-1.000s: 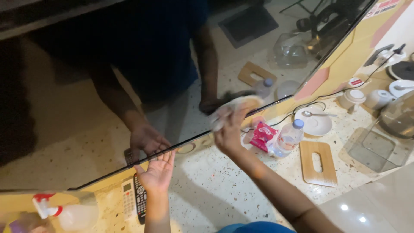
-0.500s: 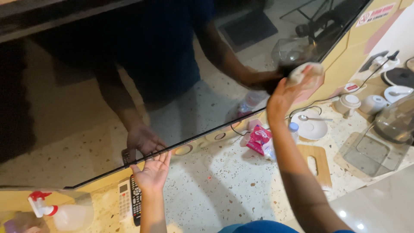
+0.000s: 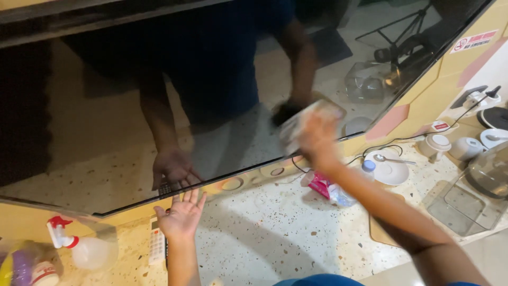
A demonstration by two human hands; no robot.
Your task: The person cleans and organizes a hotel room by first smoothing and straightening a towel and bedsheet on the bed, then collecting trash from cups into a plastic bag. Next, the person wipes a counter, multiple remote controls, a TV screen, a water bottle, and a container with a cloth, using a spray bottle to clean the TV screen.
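A large dark flat screen (image 3: 132, 106) fills the upper view and mirrors the person and the floor. My right hand (image 3: 317, 140) presses a pale cloth (image 3: 296, 124) against the screen's lower right part; the hand is blurred by motion. My left hand (image 3: 181, 216) is flat with fingers apart against the screen's lower edge, holding nothing. Just below it a white remote control (image 3: 157, 244) lies on the speckled counter (image 3: 275, 238).
A spray bottle with a red trigger (image 3: 79, 248) stands at the lower left beside a purple bottle (image 3: 21, 267). To the right are a pink packet (image 3: 320, 185), a small water bottle (image 3: 352, 185), a white plate with a spoon (image 3: 390, 169), cups, a wooden board and a glass lid (image 3: 489, 172).
My right hand with the cloth swung up to the right across the screen, then came back down to the left. My left hand stayed on the lower edge.
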